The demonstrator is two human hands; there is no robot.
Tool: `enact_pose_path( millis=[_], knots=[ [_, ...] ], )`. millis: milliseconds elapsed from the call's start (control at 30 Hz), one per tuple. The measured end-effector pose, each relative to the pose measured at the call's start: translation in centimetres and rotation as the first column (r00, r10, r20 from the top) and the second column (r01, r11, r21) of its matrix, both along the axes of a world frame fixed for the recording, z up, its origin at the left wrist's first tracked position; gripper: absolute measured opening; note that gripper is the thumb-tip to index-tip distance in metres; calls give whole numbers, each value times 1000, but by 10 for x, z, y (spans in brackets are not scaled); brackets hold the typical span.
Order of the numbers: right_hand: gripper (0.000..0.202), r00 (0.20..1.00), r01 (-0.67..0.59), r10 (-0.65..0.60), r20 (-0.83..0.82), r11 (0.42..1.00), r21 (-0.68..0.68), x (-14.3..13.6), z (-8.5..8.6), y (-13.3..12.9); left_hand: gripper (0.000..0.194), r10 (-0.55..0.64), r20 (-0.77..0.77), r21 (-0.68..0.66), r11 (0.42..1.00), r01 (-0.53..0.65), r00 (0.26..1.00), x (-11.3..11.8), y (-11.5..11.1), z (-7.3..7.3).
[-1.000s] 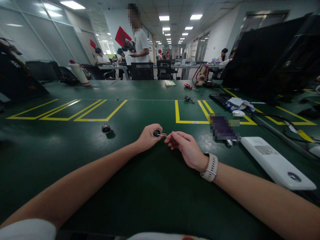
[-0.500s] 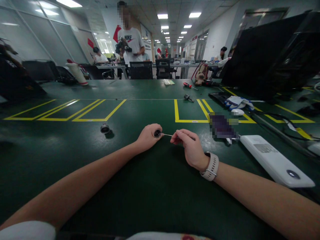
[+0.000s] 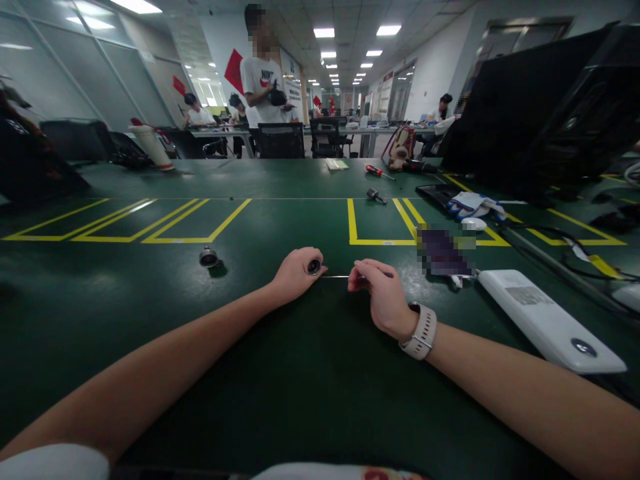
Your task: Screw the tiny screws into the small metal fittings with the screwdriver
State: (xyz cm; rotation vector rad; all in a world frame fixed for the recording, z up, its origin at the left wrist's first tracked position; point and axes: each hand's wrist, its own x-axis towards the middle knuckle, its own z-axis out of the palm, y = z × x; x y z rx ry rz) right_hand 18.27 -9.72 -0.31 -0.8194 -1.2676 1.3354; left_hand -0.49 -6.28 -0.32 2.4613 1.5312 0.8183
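Note:
My left hand [image 3: 294, 275] is closed around a small round metal part [image 3: 313, 267], whose dark hollow end faces me. Opposite it, my right hand [image 3: 376, 283] pinches a tool with a thin straight metal shaft [image 3: 336, 277]; its handle is mostly hidden in the palm. The shaft points left and its end is by my left fingertips, just below the metal part's opening. Whether it touches anything there I cannot tell. A similar dark metal part [image 3: 209, 257] sits on the green table [image 3: 320, 373] to the left of my hands.
Yellow tape [image 3: 383, 243] marks out boxes on the table. To the right are a phone [image 3: 443, 252], a white power bank [image 3: 550, 320], cables and a glove [image 3: 477, 205]. Farther back lie a metal fitting [image 3: 376, 196] and a red screwdriver [image 3: 379, 173]. A person [image 3: 263, 87] stands beyond the table.
The shaft's end has come out from the metal part's opening and dropped just below it. My right hand has shifted slightly right. The standing person has turned.

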Motion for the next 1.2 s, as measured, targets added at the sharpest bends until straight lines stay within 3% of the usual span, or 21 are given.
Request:
enact_pose_path(
  millis=[233,333,467,700,767,833,933,1067,1133,1200],
  knots=[
    [27,1000,-10,10,25,1000,12,1,0,0,15,12,51,1,1000,-12,999,0,1,-1],
    [26,998,-27,21,53,994,105,1,2,-2,13,7,48,-3,1000,-6,999,0,1,-1],
    [26,960,-114,42,279,963,246,0,9,-7,11,-3,37,15,1000,3,999,1,-1,0],
    [23,874,-116,-137,465,872,475,-6,16,-17,12,-56,-39,56,997,58,998,4,-3,3],
    [23,880,-113,-121,459,886,450,-6,18,-15,12,-79,-59,64,995,83,995,4,-4,3],
    [24,915,-111,-37,402,934,339,-4,18,-11,12,-88,-67,69,993,93,994,3,-5,2],
    [26,980,-132,111,167,984,121,-1,14,-2,12,-100,-57,64,993,103,993,2,-6,2],
    [24,984,-166,161,-74,984,-66,0,3,6,13,-116,-4,57,992,117,993,2,-5,1],
    [24,985,-160,154,-82,985,-68,0,1,5,13,-108,5,56,993,107,994,2,-5,1],
    [25,994,-109,109,9,994,27,-1,3,1,13,-98,-9,56,994,98,995,2,-5,2]
  ],
)
